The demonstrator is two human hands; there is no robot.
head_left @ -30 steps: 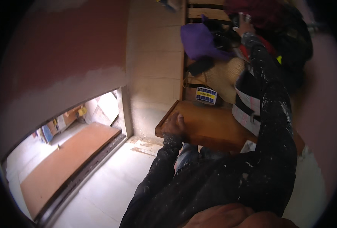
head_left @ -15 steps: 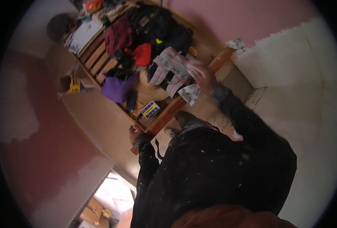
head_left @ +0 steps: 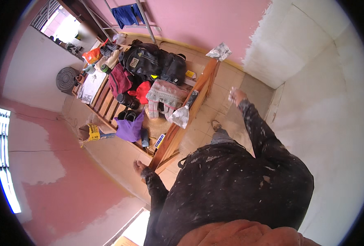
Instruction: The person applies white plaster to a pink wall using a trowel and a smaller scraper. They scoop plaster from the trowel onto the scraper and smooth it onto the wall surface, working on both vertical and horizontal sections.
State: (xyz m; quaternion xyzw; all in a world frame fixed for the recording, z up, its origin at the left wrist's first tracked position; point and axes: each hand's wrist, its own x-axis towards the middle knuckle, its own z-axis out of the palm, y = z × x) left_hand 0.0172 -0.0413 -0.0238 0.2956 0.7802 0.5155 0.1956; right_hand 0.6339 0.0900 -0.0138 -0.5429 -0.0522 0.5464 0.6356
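My left hand (head_left: 139,167), its fingers apart and holding nothing, is beside the near corner of a slatted wooden bed frame (head_left: 169,141). To the right of the frame, my right hand (head_left: 236,96) hangs over the floor with whitish, loosely bent fingers and nothing visible in it. A putty knife (head_left: 180,117) with a black handle and smeared blade lies across the frame's end rail. Another smeared blade (head_left: 219,52) rests at the rail's far end. Just behind the first knife sits a grey bag with pink trim (head_left: 163,96).
The frame also bears black backpacks (head_left: 143,61), a maroon bag (head_left: 119,80), a purple bag (head_left: 129,128), a red cloth (head_left: 141,92) and a straw hat (head_left: 159,126). Left of it stands a yellow-marked sack (head_left: 93,132). A rolled grey mat (head_left: 66,79) leans by the wall; a metal ladder (head_left: 145,22) stands behind.
My right hand has moved right, off the grey bag and the putty knife. My left hand has come away from the frame's corner. The view has tilted up, showing more of the room.
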